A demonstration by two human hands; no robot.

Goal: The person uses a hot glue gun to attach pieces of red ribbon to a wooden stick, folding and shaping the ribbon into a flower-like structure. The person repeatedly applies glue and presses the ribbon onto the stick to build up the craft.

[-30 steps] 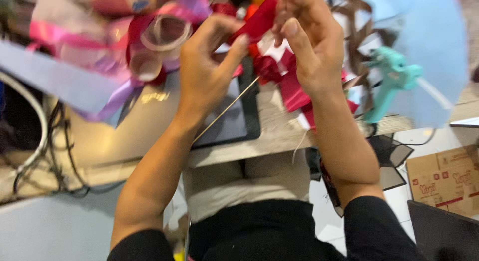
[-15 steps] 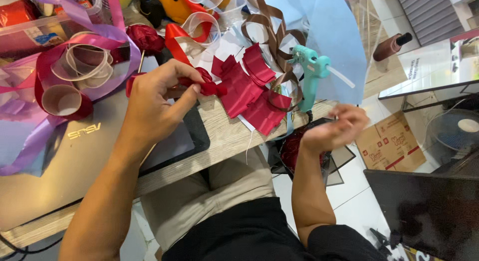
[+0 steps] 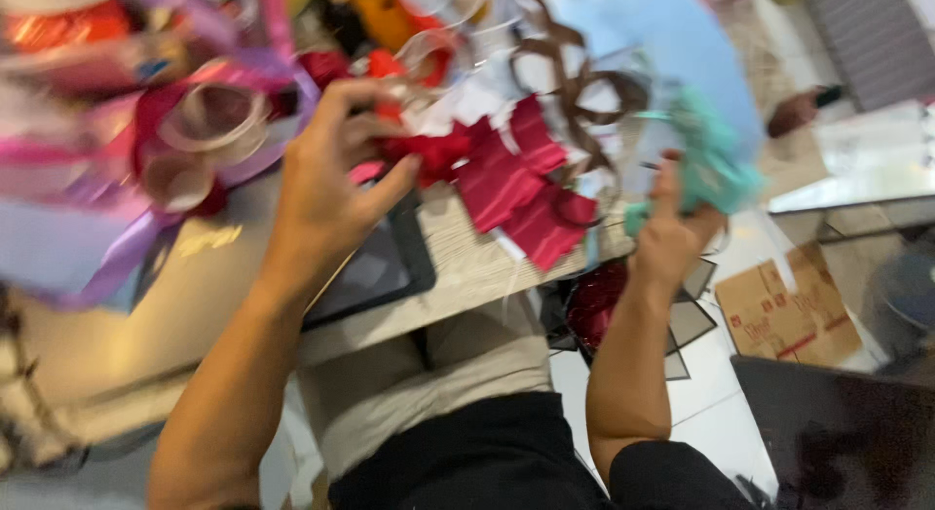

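Crumpled red ribbon flower (image 3: 429, 151), teal glue gun (image 3: 711, 164)

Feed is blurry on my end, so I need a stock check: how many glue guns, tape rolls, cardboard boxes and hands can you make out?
Teal glue gun, in the right hand: 1
Clear tape rolls on the desk: 2
Cardboard box on the floor: 1
Hands, left hand holding a red ribbon piece, right hand: 2
Total: 6

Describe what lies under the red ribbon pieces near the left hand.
The red ribbon pieces rest on the pale wooden tabletop, which shows around them. Whatever sits directly beneath is covered, and blur hides detail.
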